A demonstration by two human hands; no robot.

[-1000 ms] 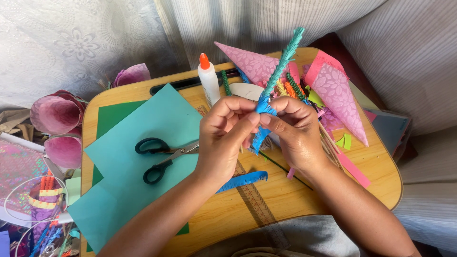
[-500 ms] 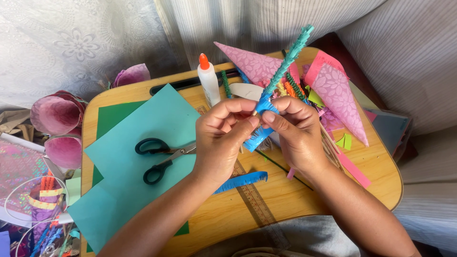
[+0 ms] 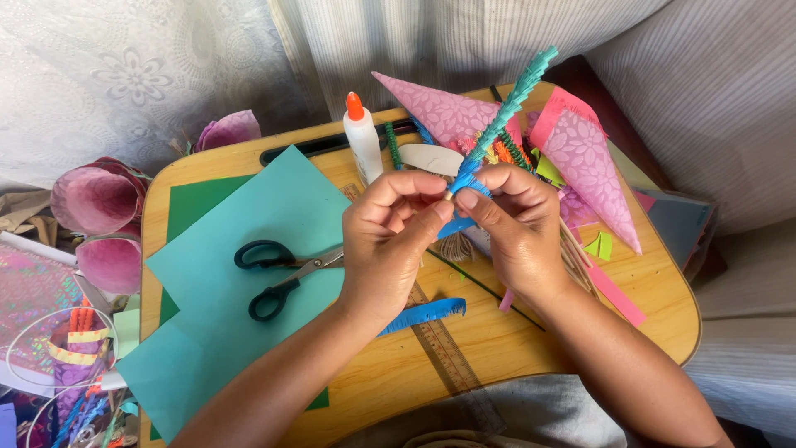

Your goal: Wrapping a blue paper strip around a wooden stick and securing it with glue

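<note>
Both my hands meet above a small wooden lap table (image 3: 531, 348). My left hand (image 3: 390, 241) and my right hand (image 3: 510, 228) pinch the lower part of a stick wrapped in fringed teal and blue paper (image 3: 506, 116), which points up and to the right. A blue fringed strip hangs from the stick between my fingers. A loose blue fringed strip (image 3: 427, 314) lies on the table below my left hand.
Black-handled scissors (image 3: 278, 274) lie on a teal paper sheet (image 3: 249, 282) over green paper. A glue bottle with an orange cap (image 3: 362, 137) stands at the back. Pink patterned paper cones (image 3: 580, 158), a ruler (image 3: 444, 348) and paper scraps surround my hands. Pink paper flowers (image 3: 95, 199) sit left.
The wrapped stick has tilted a little further right and risen slightly, and my fingers have shifted along its lower end as the blue strip winds on.
</note>
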